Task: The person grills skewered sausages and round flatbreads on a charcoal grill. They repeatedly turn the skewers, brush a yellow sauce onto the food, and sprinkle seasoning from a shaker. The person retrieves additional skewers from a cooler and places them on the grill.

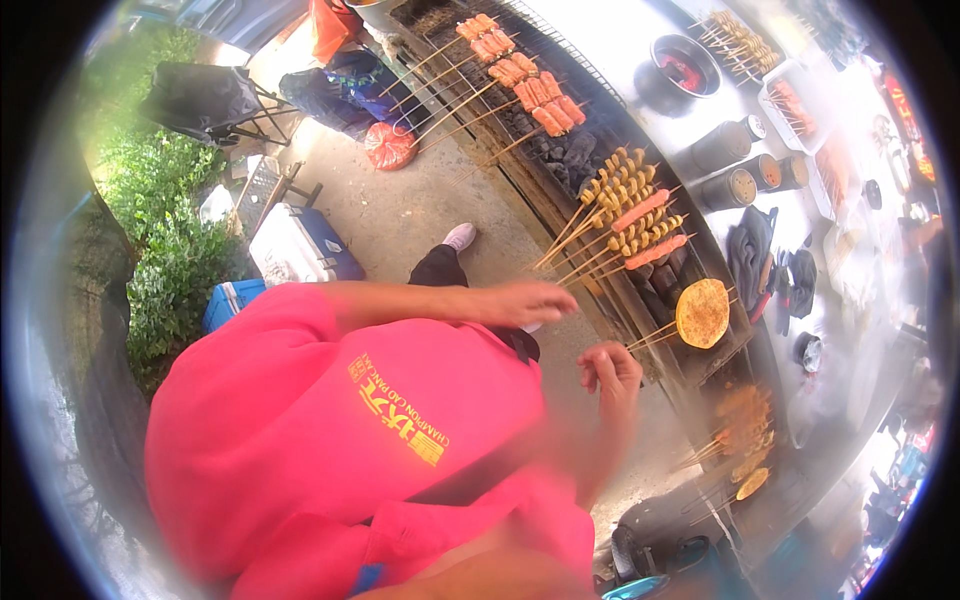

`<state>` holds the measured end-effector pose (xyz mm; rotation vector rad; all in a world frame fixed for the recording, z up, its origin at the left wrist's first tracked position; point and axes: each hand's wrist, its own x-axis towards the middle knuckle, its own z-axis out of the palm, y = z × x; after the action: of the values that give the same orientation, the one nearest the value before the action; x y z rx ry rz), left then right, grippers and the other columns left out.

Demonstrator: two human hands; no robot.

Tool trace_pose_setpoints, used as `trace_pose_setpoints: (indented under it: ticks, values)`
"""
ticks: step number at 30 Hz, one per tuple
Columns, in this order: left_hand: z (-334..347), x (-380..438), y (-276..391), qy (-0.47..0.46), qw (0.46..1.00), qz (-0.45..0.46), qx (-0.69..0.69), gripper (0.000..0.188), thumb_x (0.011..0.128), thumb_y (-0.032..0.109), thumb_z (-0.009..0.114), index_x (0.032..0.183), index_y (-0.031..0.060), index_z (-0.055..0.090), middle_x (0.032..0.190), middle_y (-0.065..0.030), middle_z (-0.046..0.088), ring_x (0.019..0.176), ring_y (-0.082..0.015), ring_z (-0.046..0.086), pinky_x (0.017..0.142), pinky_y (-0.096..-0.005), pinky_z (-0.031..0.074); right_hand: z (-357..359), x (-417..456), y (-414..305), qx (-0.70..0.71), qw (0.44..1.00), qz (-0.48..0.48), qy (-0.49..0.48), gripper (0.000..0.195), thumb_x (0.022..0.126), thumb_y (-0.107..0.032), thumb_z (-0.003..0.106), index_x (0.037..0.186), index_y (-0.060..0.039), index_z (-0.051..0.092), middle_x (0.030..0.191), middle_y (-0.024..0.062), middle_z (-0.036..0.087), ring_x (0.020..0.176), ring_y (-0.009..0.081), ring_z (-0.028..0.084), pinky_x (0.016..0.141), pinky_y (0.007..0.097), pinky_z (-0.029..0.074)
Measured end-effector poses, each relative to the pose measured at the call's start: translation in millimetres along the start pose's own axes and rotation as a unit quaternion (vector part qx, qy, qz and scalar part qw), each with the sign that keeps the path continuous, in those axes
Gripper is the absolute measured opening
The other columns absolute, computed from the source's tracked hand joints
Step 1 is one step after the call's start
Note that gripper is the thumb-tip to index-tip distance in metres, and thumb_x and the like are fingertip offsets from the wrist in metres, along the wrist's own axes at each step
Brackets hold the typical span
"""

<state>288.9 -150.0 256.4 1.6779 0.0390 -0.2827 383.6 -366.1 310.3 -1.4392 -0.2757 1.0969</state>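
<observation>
My left hand (536, 301), slightly blurred, stretches out below the long charcoal grill (660, 360), fingers extended and nothing visible in them. My right hand (611, 367) is raised with loosely bent fingers, also showing nothing held. Beside it lie the stick ends of a skewered round flatbread (703, 313) dusted with seasoning. Further up the grill are spiral-cut skewers (622, 180) and skewered sausages (641, 210). At its upper end lie several skewers of scored pink sausage pieces (525, 75). Blurred skewers (742, 420) and a smaller flat round (752, 484) lie lower right.
Beyond the grill a metal table bears a steel bowl (685, 66), shaker canisters (731, 187), a white skewer tray (795, 105) and dark gloves (750, 247). Behind stand a cooler box (300, 244) and a folding chair (202, 97). A bare arm (487, 574) crosses the bottom; whose is unclear.
</observation>
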Motion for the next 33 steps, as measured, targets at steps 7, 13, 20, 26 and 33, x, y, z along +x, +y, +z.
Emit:
trace_pose_setpoints:
  ticks: [7, 13, 20, 26, 33]
  values:
    - [-204, -50, -29, 0.339, 0.874, -0.056, 0.344, 0.034, 0.083, 0.018, 0.053, 0.116, 0.0109, 0.047, 0.113, -0.0089, 0.050, 0.085, -0.0305, 0.059, 0.070, -0.0393, 0.049, 135, 145, 13, -0.050, 0.998, 0.019, -0.039, 0.038, 0.089, -0.019, 0.051, 0.120, 0.0010, 0.049, 0.097, 0.0112, 0.062, 0.056, 0.0097, 0.055, 0.045, 0.0206, 0.042]
    - [-250, -30, -66, 0.243, 0.890, -0.040, 0.384, 0.035, 0.082, 0.017, 0.053, 0.116, 0.0155, 0.045, 0.103, -0.0113, 0.057, 0.085, -0.0317, 0.059, 0.067, -0.0421, 0.048, 201, 238, 42, 0.033, 0.993, 0.073, 0.092, 0.039, 0.090, -0.021, 0.049, 0.124, -0.0014, 0.043, 0.096, 0.0086, 0.061, 0.058, 0.0089, 0.054, 0.048, 0.0203, 0.042]
    - [-272, -22, -77, 0.076, 0.985, -0.085, 0.132, 0.018, 0.086, 0.019, 0.050, 0.101, 0.0076, 0.052, 0.069, -0.0080, 0.060, 0.063, -0.0210, 0.058, 0.056, -0.0328, 0.045, 219, 233, 37, 0.031, 0.983, 0.015, 0.181, 0.018, 0.092, -0.014, 0.046, 0.103, -0.0018, 0.052, 0.073, 0.0047, 0.058, 0.053, 0.0066, 0.051, 0.045, 0.0194, 0.041]
    - [-267, -22, -71, -0.007, 0.993, -0.061, -0.105, 0.016, 0.090, 0.017, 0.045, 0.100, 0.0065, 0.052, 0.063, 0.0010, 0.053, 0.053, -0.0052, 0.045, 0.046, -0.0222, 0.035, 223, 223, 26, -0.007, 0.963, 0.001, 0.268, 0.013, 0.089, -0.011, 0.050, 0.095, -0.0001, 0.053, 0.067, 0.0054, 0.056, 0.046, 0.0077, 0.050, 0.039, 0.0209, 0.041]
    - [-257, -12, -83, -0.017, 0.990, -0.118, -0.079, 0.018, 0.089, 0.017, 0.045, 0.103, 0.0074, 0.052, 0.070, -0.0009, 0.056, 0.055, -0.0086, 0.048, 0.048, -0.0241, 0.038, 219, 238, 43, -0.032, 0.965, 0.018, 0.260, 0.017, 0.087, -0.012, 0.053, 0.097, 0.0020, 0.055, 0.067, 0.0072, 0.057, 0.047, 0.0096, 0.053, 0.040, 0.0225, 0.044]
